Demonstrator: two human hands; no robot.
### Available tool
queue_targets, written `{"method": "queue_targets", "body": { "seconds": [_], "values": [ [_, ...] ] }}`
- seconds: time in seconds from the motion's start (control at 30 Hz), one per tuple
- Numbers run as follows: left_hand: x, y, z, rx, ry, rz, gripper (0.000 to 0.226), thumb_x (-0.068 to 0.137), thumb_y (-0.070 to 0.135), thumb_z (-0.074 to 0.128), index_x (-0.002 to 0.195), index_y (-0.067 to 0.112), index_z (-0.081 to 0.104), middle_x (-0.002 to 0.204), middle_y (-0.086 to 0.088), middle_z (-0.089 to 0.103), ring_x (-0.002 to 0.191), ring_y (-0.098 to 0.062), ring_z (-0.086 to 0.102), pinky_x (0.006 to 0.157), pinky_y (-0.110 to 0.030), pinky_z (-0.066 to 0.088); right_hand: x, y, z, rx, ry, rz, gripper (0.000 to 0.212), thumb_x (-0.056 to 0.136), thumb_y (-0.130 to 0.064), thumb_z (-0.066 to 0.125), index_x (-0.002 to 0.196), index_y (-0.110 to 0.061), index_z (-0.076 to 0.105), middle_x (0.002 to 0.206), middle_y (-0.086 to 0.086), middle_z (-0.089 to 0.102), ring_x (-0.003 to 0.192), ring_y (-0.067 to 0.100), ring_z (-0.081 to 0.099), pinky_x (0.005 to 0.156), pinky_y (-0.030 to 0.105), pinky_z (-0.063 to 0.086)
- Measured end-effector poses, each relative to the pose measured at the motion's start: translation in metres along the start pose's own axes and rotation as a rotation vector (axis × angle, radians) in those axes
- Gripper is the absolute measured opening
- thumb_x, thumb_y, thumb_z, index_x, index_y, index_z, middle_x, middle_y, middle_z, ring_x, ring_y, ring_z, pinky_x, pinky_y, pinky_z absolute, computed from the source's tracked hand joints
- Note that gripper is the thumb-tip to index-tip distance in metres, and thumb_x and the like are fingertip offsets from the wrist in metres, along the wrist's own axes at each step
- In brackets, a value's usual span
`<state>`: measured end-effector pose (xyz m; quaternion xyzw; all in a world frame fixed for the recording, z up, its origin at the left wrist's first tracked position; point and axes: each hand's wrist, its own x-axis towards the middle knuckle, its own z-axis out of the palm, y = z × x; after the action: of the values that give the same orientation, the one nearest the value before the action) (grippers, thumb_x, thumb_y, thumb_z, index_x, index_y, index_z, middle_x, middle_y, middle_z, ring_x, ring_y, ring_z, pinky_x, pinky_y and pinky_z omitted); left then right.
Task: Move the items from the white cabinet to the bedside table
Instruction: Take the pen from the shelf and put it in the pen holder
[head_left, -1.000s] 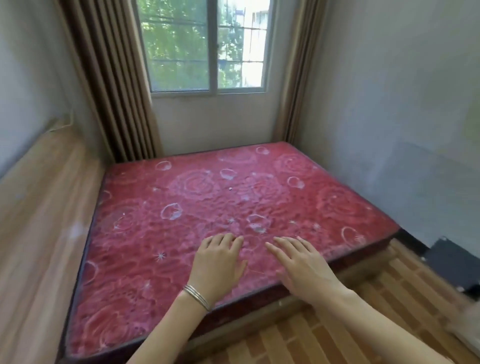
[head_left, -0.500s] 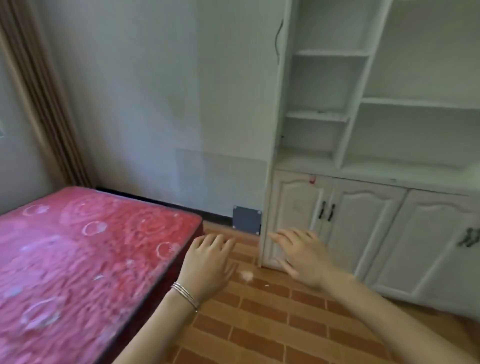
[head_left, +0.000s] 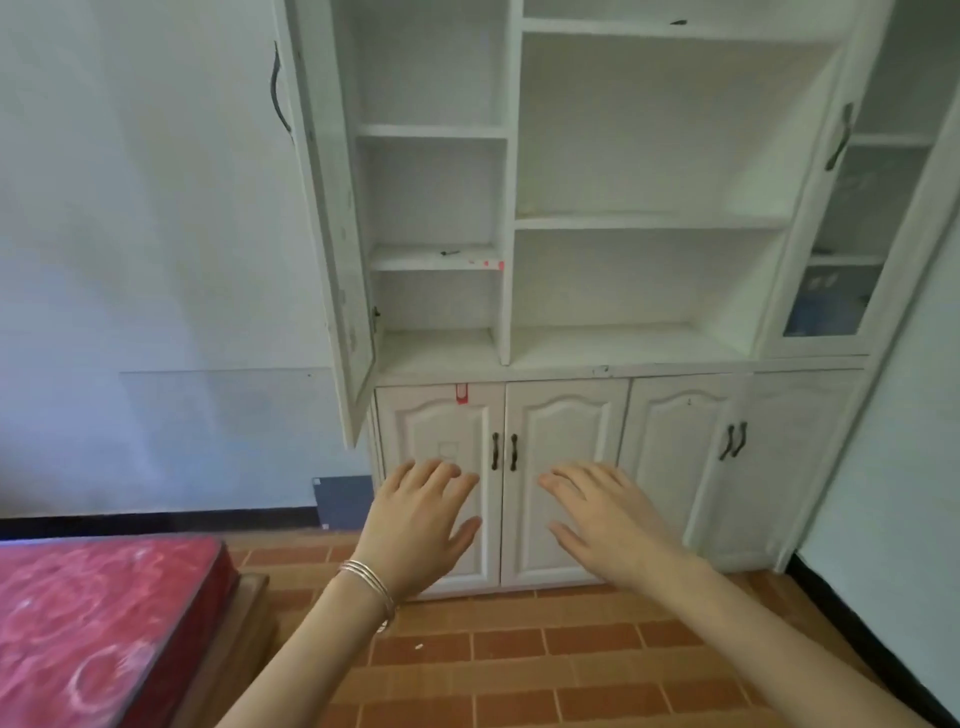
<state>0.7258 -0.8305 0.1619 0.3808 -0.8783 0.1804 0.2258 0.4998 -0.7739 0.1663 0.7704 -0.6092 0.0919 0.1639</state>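
While both arms reach forward from the bottom of the frame, the left hand (head_left: 415, 525) and the right hand (head_left: 608, 519) hover palm-down with fingers spread apart, gripping nothing, in front of the lower doors of the white cabinet (head_left: 571, 374). A set of thin silver bangles (head_left: 370, 582) circles the left wrist.

The cabinet fills the centre and upper right of the frame. It is painted white, scuffed in places, with open shelves above and four arched panel doors below, all shut. Each pair of lower doors carries dark curved handles (head_left: 505, 452) side by side at the meeting edge. A small red tag (head_left: 461, 393) sits at the top of the leftmost lower door. At upper left of the cabinet a tall narrow door (head_left: 332, 218) stands swung open, edge toward the camera, with a dark handle on its outer face. At far right a glass-fronted door (head_left: 841, 244) is closed; something blue shows dimly behind the glass, too blurred to identify. The open shelves look bare apart from a small dark speck and red marks on one shelf edge (head_left: 467, 257).

A red patterned mattress (head_left: 98, 623) lies at lower left, well apart from the cabinet, over a floor of brown tiles (head_left: 519, 665).
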Motion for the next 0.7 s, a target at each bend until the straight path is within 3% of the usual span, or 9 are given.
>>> {"method": "queue_targets", "body": {
  "seconds": [0.2, 0.37, 0.47, 0.57, 0.7],
  "values": [
    [0.098, -0.052, 0.032, -0.015, 0.118, -0.045, 0.037, 0.077, 0.038, 0.067, 0.109, 0.019, 0.064, 0.1, 0.002, 0.066, 0.092, -0.02, 0.062, 0.085, -0.037, 0.047, 0.106, 0.059, 0.002, -0.003, -0.003, -0.083, 0.049, 0.093, -0.035, 0.043, 0.138, -0.019, 0.034, 0.139, 0.002, 0.041, 0.128, 0.021, 0.036, 0.108, 0.037, 0.024],
    [0.164, -0.09, 0.047, -0.005, 0.191, -0.108, 0.043, 0.083, 0.044, 0.041, 0.11, 0.018, 0.063, 0.1, 0.002, 0.065, 0.09, -0.019, 0.062, 0.082, -0.034, 0.048, 0.179, 0.096, 0.003, 0.035, 0.121, -0.08, 0.045, 0.089, -0.028, 0.051, 0.132, -0.015, 0.045, 0.132, 0.007, 0.05, 0.122, 0.026, 0.045, 0.103, 0.038, 0.031],
    [0.187, -0.1, 0.061, -0.008, 0.177, -0.121, 0.046, 0.084, 0.046, 0.039, 0.112, 0.017, 0.063, 0.102, 0.002, 0.065, 0.093, -0.019, 0.061, 0.083, -0.035, 0.048, 0.205, 0.112, 0.015, 0.044, 0.169, -0.097, 0.044, 0.086, -0.03, 0.05, 0.127, -0.015, 0.05, 0.126, 0.008, 0.055, 0.116, 0.027, 0.051, 0.098, 0.04, 0.038],
    [0.2, -0.107, 0.077, -0.007, 0.157, -0.125, 0.046, 0.085, 0.047, 0.038, 0.114, 0.019, 0.062, 0.104, 0.003, 0.064, 0.095, -0.017, 0.061, 0.084, -0.036, 0.048, 0.224, 0.126, 0.033, 0.063, 0.142, -0.105, 0.046, 0.091, -0.03, 0.048, 0.135, -0.018, 0.041, 0.135, 0.005, 0.047, 0.124, 0.023, 0.042, 0.105, 0.037, 0.029],
    [0.228, -0.116, 0.105, 0.002, 0.141, -0.147, 0.047, 0.085, 0.046, 0.038, 0.113, 0.018, 0.062, 0.103, 0.002, 0.064, 0.094, -0.018, 0.061, 0.083, -0.035, 0.048, 0.256, 0.149, 0.058, 0.083, 0.137, -0.146, 0.046, 0.09, -0.027, 0.051, 0.134, -0.017, 0.042, 0.135, 0.005, 0.047, 0.124, 0.023, 0.042, 0.104, 0.037, 0.03]
  ]
}}
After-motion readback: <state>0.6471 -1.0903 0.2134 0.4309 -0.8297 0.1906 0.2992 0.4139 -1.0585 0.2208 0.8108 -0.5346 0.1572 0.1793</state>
